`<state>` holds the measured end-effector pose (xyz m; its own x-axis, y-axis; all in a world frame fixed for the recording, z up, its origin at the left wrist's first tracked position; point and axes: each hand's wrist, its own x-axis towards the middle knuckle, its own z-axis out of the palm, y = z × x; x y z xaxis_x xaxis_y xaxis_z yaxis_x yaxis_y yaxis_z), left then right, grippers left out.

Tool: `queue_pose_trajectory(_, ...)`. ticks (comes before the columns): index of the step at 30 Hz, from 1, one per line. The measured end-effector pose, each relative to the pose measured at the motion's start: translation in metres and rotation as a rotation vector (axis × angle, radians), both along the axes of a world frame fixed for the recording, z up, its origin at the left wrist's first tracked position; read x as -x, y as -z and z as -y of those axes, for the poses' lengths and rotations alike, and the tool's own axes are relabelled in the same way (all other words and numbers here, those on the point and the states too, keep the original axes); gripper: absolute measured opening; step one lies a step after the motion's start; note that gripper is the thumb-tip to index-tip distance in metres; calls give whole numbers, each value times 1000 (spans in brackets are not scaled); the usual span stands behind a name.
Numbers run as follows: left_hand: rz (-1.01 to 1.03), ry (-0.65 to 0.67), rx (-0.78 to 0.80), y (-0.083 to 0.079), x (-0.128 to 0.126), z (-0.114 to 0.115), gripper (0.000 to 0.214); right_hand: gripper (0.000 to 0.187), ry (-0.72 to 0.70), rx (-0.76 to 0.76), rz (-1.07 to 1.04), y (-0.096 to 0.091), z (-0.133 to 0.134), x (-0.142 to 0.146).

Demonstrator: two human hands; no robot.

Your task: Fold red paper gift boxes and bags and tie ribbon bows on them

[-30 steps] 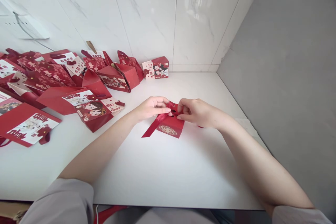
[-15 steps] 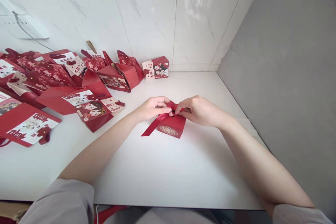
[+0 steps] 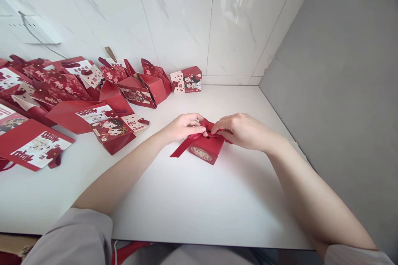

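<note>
A small red gift box (image 3: 207,148) with a round gold emblem on its front side sits on the white table, between my two hands. Over its top runs a red ribbon (image 3: 183,145), one slanted-cut end hanging down at the left. My left hand (image 3: 188,126) pinches the ribbon between thumb and fingers at the box's upper left. At the upper right, my right hand (image 3: 234,130) is closed with thumb and index finger on the ribbon. A short piece of ribbon shows below the right fingers. Dark holes are visible in the box top; my fingers partly hide the ribbon's crossing.
Many red printed gift boxes (image 3: 137,95) with ribbon loops crowd the left and back of the white table (image 3: 174,203). One box (image 3: 191,80) stands against the tiled wall (image 3: 180,16). A grey panel (image 3: 336,70) borders the right side. A cable (image 3: 37,37) hangs at upper left.
My right hand has moved slightly right, drawing ribbon, and a ribbon end now shows beneath it. My left hand keeps its pinch. The whole view has shifted slightly.
</note>
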<state>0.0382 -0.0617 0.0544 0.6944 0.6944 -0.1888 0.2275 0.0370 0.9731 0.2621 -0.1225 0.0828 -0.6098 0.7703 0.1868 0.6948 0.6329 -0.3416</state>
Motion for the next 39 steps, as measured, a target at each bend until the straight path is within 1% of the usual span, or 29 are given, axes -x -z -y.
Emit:
queue_pose_trajectory(5,48,-20,15,0,-2,2,30,33,37,14,-13,3,1,6)
queue_pose_trajectory(8,39,-30,13,1,-2,2,31,31,11,40,-3,2,2,8)
queue_pose_trajectory(12,22,-28,0,2,-2,0,31,29,-27,73,12,-4,6,4)
queue_pose_trajectory(14,11,-19,-11,1,-1,0,30,27,12,68,37,-9,8,1)
queue_pose_trajectory(17,2,-6,-16,-1,-1,1,30,24,121,30,103,-13,10,-1)
queue_pose_trajectory(19,1,-5,-14,-1,-1,2,31,21,140,-18,137,-14,9,0)
queue_pose_trajectory(21,-2,-9,-7,-2,-1,3,32,22,143,-81,171,-12,8,3)
queue_pose_trajectory(23,-8,-17,6,-2,-1,3,32,25,184,-129,219,-8,5,6)
queue_pose_trajectory(26,-14,-32,6,-2,0,2,32,27,255,-128,277,-3,2,10)
queue_pose_trajectory(29,-10,-40,4,-2,0,1,30,29,294,-124,285,2,0,13)
queue_pose_trajectory(32,10,-40,25,-1,0,0,30,30,307,-123,279,5,-1,15)
queue_pose_trajectory(35,-7,-66,13,-1,0,1,32,29,314,-97,252,8,-3,17)
queue_pose_trajectory(39,-36,-74,-29,-2,0,3,34,25,294,-58,127,8,-5,14)
